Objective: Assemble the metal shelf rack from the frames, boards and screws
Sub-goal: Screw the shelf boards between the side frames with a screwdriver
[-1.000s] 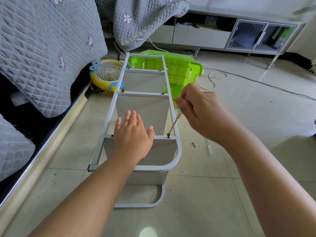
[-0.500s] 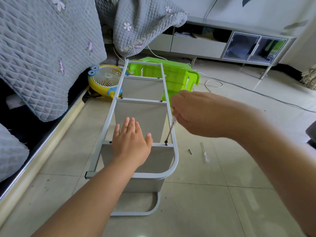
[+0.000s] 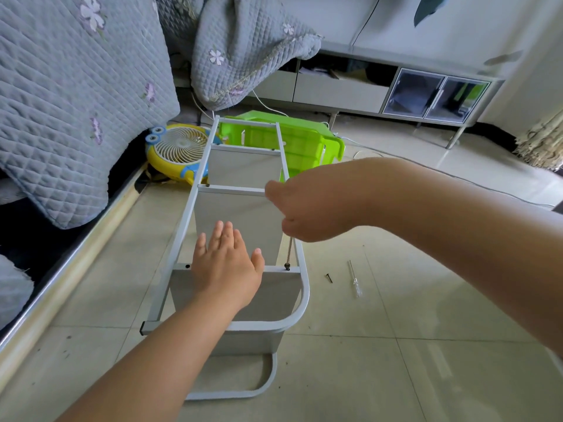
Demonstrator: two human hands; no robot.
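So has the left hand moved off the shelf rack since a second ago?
No. The left hand still lies flat on the same crossbar, beside the screw being driven.

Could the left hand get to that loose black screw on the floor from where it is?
Probably not easily: the left hand lies flat on the rack's crossbar, and the frame rail and right hand stand between it and the loose screw.
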